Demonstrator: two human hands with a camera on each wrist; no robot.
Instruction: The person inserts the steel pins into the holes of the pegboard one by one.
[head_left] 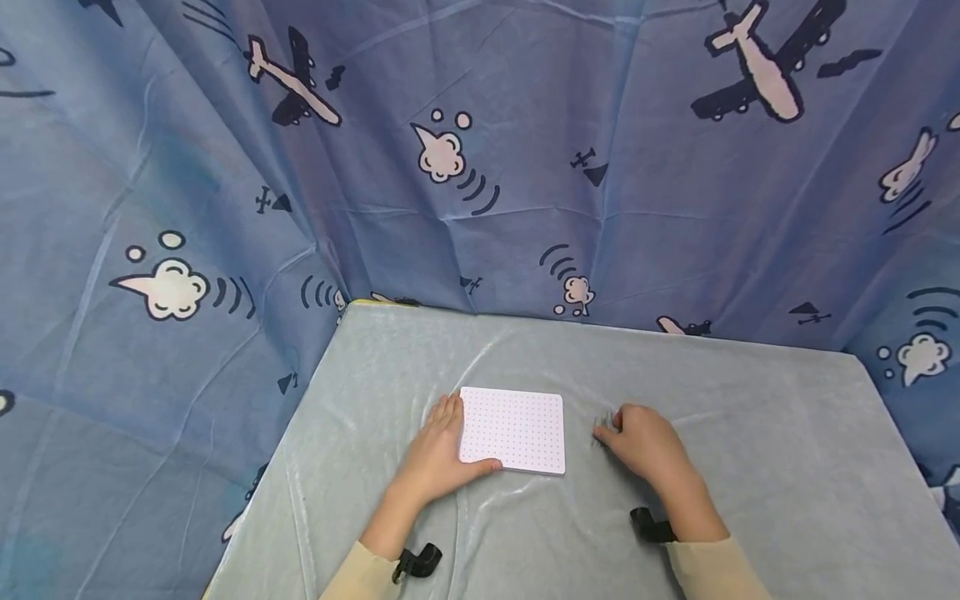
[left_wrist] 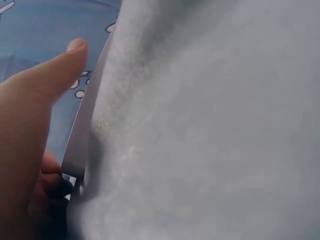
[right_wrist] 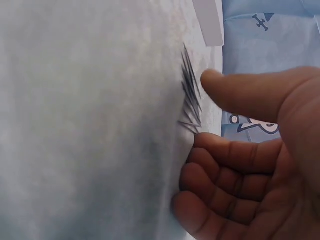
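A white rectangular board with rows of small reddish dots lies flat on the grey cloth. My left hand rests against it, straight fingers along its left edge and thumb at the near edge. The board's side shows beside that thumb in the left wrist view. To the right of the board, my right hand is at a small heap of thin, dark, pointed pins on the cloth. Its thumb and forefinger stand apart at the heap, the forefinger tip right by the pin ends, the other fingers loosely bent.
A grey velvety cloth with creases covers the table. Blue curtains printed with planes and clouds hang behind it and at both sides. A black wrist camera is strapped to the left wrist, another to the right.
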